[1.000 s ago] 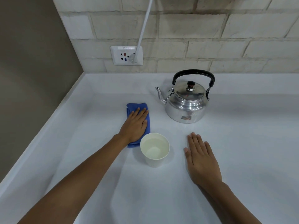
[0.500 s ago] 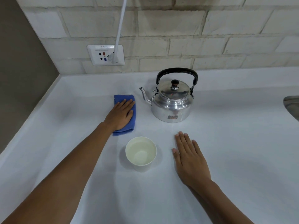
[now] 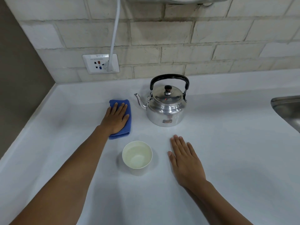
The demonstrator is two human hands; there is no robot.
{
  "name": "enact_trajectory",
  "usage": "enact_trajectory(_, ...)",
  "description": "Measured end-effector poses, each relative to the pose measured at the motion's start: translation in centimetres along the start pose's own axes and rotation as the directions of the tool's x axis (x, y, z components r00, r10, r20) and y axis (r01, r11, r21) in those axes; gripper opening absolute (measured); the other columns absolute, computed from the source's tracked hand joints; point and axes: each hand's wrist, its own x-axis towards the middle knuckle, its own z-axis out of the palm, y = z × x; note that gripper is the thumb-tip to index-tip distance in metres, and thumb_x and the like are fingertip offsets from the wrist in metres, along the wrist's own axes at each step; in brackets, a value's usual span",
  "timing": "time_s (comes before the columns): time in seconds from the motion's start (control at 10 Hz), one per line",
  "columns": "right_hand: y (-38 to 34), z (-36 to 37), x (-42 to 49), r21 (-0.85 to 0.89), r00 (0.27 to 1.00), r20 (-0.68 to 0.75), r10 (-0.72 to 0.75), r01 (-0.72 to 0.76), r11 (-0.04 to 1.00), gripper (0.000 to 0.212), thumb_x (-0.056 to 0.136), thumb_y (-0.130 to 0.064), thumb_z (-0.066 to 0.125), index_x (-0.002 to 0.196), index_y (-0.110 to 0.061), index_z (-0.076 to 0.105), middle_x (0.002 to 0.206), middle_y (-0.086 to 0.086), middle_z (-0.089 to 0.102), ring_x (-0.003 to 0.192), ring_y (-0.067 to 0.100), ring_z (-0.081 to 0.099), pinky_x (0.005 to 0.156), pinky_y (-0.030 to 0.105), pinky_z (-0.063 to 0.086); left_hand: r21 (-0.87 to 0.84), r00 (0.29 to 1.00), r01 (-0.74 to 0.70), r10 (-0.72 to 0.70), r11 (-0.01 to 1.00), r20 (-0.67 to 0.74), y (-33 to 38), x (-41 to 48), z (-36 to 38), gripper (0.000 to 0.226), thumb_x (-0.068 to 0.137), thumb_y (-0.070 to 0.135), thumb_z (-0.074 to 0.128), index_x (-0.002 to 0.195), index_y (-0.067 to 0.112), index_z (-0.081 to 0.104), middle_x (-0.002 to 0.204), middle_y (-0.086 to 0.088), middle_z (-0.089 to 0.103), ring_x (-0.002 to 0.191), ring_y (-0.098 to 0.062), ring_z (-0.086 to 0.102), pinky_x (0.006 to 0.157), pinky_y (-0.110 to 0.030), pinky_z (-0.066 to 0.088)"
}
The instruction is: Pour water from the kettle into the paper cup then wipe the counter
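Note:
A shiny metal kettle (image 3: pixel 165 109) with a black handle stands upright near the back of the white counter (image 3: pixel 235 159), spout pointing left. The white paper cup (image 3: pixel 137 155) sits in front of it with water inside. My left hand (image 3: pixel 116 118) lies palm-down on a folded blue cloth (image 3: pixel 125 132), left of the kettle and behind the cup, pressing it onto the counter. My right hand (image 3: pixel 185 159) rests flat on the counter just right of the cup, fingers extended, holding nothing.
A brick wall runs behind the counter, with a wall socket (image 3: pixel 100 63) and a white cable (image 3: pixel 115 30) plugged in. A steel sink edge (image 3: pixel 287 109) shows at the far right. A brown side wall borders the counter on the left.
My left hand has slid the blue cloth a little away from the cup toward the wall. The view has shifted right, bringing the sink edge into sight. My right hand, kettle and cup stay put.

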Motion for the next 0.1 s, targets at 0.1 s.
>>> enact_trajectory(0.1,0.15,0.10,0.13,0.013,1.000,-0.005,-0.001,0.001,1.000,0.052,0.098,-0.036,0.015,0.143,-0.017,-0.004,0.155,-0.005,-0.003,0.140,0.008,-0.011,0.116,0.028,-0.007,0.012,0.998,0.024,-0.023,1.000,-0.063,0.12,-1.15,0.25,0.061,0.097,0.043,0.017,0.143,0.014,-0.010,0.156,-0.003,-0.009,0.142,-0.021,-0.012,0.117,-0.043,-0.004)
